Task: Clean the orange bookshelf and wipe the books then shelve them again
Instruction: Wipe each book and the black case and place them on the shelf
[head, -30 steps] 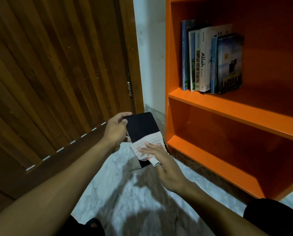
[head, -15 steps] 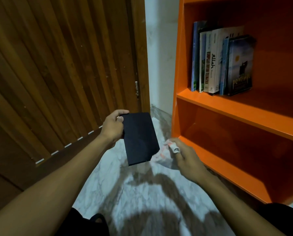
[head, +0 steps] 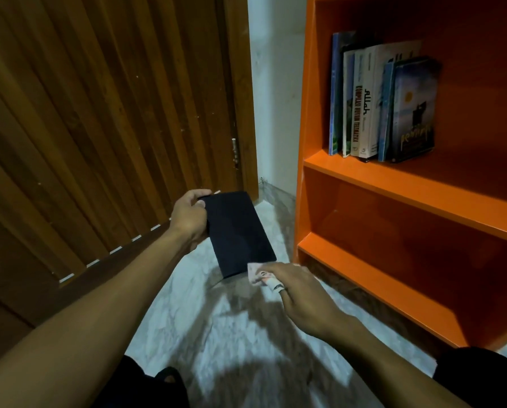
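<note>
- Home interior, room corner.
- Slatted wooden door (head: 99, 128), brown.
- Marble-patterned floor (head: 231, 334).
- Orange bookshelf (head: 393, 187) holding a row of upright books (head: 378, 104).

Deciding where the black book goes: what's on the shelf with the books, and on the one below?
Upper shelf: a row of upright books at its left, bare board to their right. Lower shelf looks bare; its far right is out of frame.

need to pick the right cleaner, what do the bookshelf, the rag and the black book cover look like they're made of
Bookshelf: probably painted or laminated board; smooth orange faces with a soft sheen. Rag: soft, crumpled light cloth or tissue, bunched in the right hand; which one is unclear. Black book, held by the left hand: matte, plain dark cover, likely card or cloth-backed; too dim to be sure.
</note>
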`<state>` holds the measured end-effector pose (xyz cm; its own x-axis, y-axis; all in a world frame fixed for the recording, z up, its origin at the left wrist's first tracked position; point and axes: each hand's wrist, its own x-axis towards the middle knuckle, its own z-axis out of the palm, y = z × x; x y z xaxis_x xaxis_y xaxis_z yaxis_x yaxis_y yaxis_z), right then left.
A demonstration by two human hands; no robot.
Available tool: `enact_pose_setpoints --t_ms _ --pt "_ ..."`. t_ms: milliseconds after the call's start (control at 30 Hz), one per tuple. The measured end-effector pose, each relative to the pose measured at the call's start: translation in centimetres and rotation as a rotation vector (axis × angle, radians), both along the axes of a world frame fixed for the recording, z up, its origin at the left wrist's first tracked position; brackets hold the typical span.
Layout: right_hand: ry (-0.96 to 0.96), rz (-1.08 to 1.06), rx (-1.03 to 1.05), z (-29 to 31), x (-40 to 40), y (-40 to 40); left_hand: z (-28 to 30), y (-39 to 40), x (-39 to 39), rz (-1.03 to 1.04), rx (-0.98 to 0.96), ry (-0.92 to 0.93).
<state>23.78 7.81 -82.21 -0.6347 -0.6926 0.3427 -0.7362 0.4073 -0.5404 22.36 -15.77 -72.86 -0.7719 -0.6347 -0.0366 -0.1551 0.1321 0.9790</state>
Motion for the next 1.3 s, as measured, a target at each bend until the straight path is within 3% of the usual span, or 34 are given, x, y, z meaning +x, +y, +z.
enact_pose_setpoints --t_ms 100,267,433,533,700,833,1067,1167,1300 --pt "-0.161 -0.008 0.071 0.3 0.0 0.5 0.0 -0.9 -0.1 0.065 0.012 0.015" --pt "-0.657 -0.263 -0.222 0.9 -0.6 0.6 0.1 -0.6 0.0 0.011 0.062 -0.007" --pt "-0.634 -0.268 -0.237 1.6 -1.2 0.6 -0.2 -0.1 0.3 -0.005 0.197 -0.088" --pt "-0.674 -0.292 -0.269 2.1 -1.7 0.9 -0.5 0.2 1.0 -0.152 0.235 -0.141" --pt "-0.689 -0.373 -0.314 2.7 -3.2 1.5 -0.7 2.8 2.7 -0.609 0.064 -0.19" --pt "-0.757 -0.425 -0.403 3.5 -3.7 1.9 -1.6 4.6 2.5 -0.619 -0.016 -0.117" --pt "-1.436 -0.537 -0.922 5.4 -5.0 3.5 -1.4 4.4 1.8 -0.424 0.051 -0.12" --pt "-1.374 -0.531 -1.097 5.5 -5.6 3.9 -1.1 4.4 1.8 -0.373 0.061 -0.104" --pt "-0.919 -0.683 -1.086 5.0 -5.3 2.7 -1.0 5.4 2.0 -0.385 0.06 -0.079"
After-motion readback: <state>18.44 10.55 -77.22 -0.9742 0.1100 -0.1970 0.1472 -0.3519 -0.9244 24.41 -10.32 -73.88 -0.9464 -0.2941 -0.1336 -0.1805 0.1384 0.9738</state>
